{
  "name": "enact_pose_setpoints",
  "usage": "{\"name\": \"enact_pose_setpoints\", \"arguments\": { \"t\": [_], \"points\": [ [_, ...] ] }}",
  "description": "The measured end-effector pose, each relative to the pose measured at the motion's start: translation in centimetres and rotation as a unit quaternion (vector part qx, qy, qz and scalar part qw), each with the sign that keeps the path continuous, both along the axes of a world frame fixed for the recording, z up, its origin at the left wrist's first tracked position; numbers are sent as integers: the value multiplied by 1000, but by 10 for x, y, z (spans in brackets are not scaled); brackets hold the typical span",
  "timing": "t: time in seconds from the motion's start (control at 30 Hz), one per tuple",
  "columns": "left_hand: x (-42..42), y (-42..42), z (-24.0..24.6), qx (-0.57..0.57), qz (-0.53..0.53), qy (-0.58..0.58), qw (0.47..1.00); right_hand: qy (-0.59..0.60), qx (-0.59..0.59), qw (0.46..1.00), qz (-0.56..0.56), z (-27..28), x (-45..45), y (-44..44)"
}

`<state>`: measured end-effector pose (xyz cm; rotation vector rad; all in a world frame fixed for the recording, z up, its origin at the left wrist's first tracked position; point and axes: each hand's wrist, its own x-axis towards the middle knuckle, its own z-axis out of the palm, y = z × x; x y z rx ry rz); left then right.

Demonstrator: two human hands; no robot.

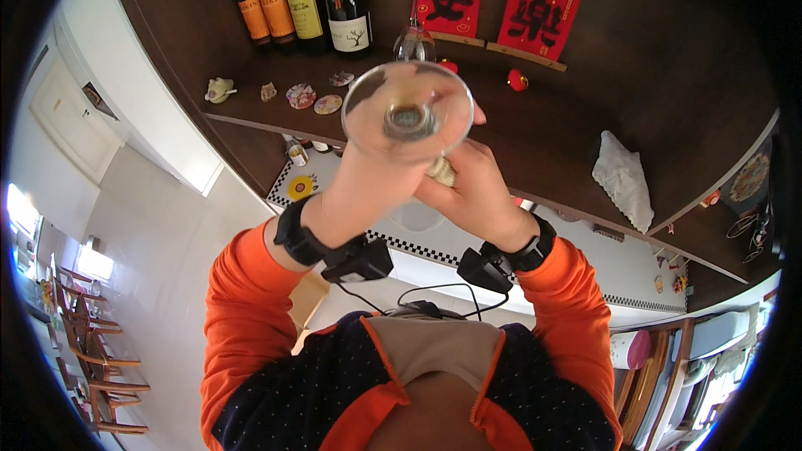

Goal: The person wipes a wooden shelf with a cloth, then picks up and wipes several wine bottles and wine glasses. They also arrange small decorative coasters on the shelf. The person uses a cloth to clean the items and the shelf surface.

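A clear stemmed glass (354, 131) is held up before me, its round rim or foot towards the camera; which end I cannot tell. Behind it my left hand (382, 181) grips it, largely seen through the glass. My right hand (479, 181) is closed around a bunched pale cloth (442, 171) just beside the glass. The fingertips of both hands are partly hidden. Another stemmed glass (415, 44) stands upside down on the dark wooden shelf (539, 131) behind.
Several wine bottles (307, 9) stand at the shelf's back left. Small ornaments (219, 91) and round coasters (301, 96) lie near its front edge. A white lace cloth (622, 178) lies at the right. Below is a counter (570, 263) with checkered trim.
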<state>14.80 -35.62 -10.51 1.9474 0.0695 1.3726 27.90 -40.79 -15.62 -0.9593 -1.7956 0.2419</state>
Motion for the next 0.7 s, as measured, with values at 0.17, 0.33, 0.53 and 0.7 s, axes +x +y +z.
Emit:
{"name": "enact_pose_setpoints", "arguments": {
  "t": [0.17, 0.33, 0.53, 0.7],
  "points": [
    [-11, -12, 9, -83, -1, 92, 992, 186, -11, 982, -12, 4, 3, 1],
    [-25, -17, 16, -101, 9, 97, 990, 443, -2, 893, 80, 67, 12, -27],
    [-15, -20, -16, -255, -141, 56, 955, -209, 40, 977, 21, 96, 4, -24],
    [-25, -4, -31, 0, -20, 244, 970, -19, -230, 973, -13, 91, 3, -10]
  ]
}}
